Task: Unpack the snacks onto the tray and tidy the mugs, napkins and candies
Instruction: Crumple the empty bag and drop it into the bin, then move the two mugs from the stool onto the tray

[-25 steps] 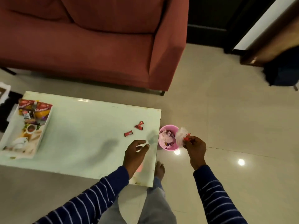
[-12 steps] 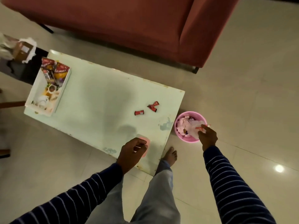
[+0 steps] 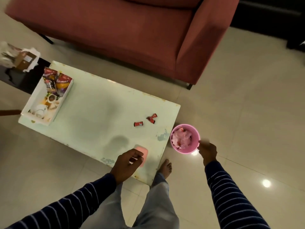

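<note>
Striped sleeves at 6 o'clock, both hands out front. Left hand [image 3: 127,164] hovers over the near edge of the surface [image 3: 92,116], fingers loosely curled and half closed, holding nothing I can make out. Pink flat thing [image 3: 143,152], maybe a napkin or a lid, can't tell, lies on the surface just beyond and partly under that hand.

Right hand [image 3: 207,150] is off the surface at 3 o'clock, over the floor, touching or just beside the rim of the pink bin [image 3: 194,138]. Grip is blurred, so can't tell if it's pinching the rim or empty. Bin sits on the floor right against the surface's right edge, stuffed with pale crumpled wrapping.

Mid surface, toward 1 o'clock of the left hand: three red candies [image 3: 138,124], one alone, two touching in a pair, well apart from everything else.

Far end, 10 o'clock: white tray [image 3: 33,100] with snack packets [image 3: 57,83] standing at its far end, mug-like shapes at the near end, too small to be sure.

Read: snacks look unpacked, rubbish binned. Step in hand is the tidy-up. Next move likely: left hand deals with the pink thing, then the loose candies need gathering. Small slick wrappers, so pinch each or sweep them together. Red sofa [image 3: 132,30] at 12 o'clock, not involved.
</note>
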Tool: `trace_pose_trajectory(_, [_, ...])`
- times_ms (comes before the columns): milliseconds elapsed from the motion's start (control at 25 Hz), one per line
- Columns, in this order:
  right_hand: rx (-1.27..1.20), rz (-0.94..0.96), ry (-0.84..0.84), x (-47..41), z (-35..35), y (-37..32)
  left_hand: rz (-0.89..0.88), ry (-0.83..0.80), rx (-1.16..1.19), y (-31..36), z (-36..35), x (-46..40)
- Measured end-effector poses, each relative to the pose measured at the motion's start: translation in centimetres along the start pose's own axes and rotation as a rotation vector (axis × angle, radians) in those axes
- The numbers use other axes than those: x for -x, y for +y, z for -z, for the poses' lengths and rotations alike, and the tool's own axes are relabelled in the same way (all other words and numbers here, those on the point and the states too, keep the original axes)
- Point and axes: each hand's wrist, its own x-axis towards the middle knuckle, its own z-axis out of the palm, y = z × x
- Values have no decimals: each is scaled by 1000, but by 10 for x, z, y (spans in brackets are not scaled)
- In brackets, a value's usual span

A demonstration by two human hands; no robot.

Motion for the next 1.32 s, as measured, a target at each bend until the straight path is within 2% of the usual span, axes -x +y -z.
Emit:
trace_pose_trajectory(120, [14,46,21,49,3,-15,-69,-8,36,10,34,9])
trace_pose_trajectory(320, [-29,233,77,147,-30,-68,-203,52,78,13,120,14])
trace_pose_trajectory(480, [-115,394,43,231,-81,-109,-293,111,157,3,187,13])
trace_pose_trajectory(680, [-277,419,-27,335,-172,-145,-366,122,198,-27,278,21])
trace_pose_trajectory(920, [-77,532,-41,383,-234,-160,-388,184,219,-58,349,29])
trace_pose_trajectory(1120, [104,786,-3,402,-255,-201,-379,314,68,-83,387,37])
trace_pose_trajectory(1240, [188,957,10,417,-279,-226,-362,447,-234,-95,421,38])
trace_pose_trajectory(1320, [301,1037,21,431,-303,-239,-375,499,-338,-102,449,35])
